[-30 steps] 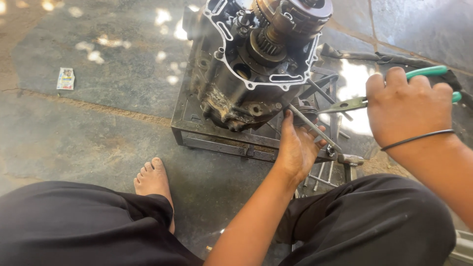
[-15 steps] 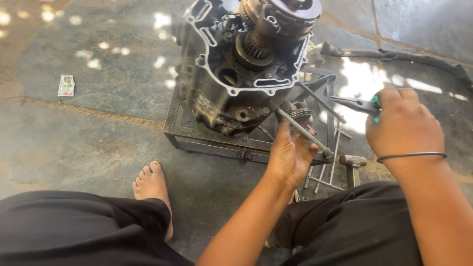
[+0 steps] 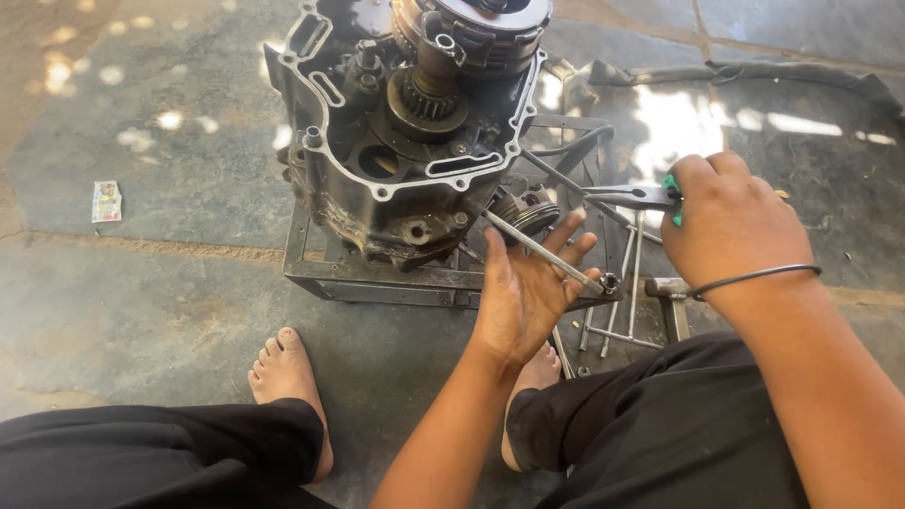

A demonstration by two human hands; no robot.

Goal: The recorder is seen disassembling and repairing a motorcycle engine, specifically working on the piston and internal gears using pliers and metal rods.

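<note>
Hands working at an opened engine case on a metal frame.

We are seeing the left hand (image 3: 524, 292) lying open, fingers spread, palm up under a long steel rod (image 3: 542, 250) that is slanting from the engine case (image 3: 396, 132) down to the right; the rod is resting across the fingers, not pinched. The right hand (image 3: 731, 226) is closing around green-handled pliers (image 3: 633, 196), whose nose is pointing left toward the case. The case is sitting tilted on a metal frame (image 3: 377, 281) on the stone floor (image 3: 141, 283). Loose rods (image 3: 630, 273) are crowding the space between the hands, a hammer (image 3: 671, 300) is lying just beside the right wrist, and a small paper wrapper (image 3: 106, 201) is lying well apart at left.
</note>
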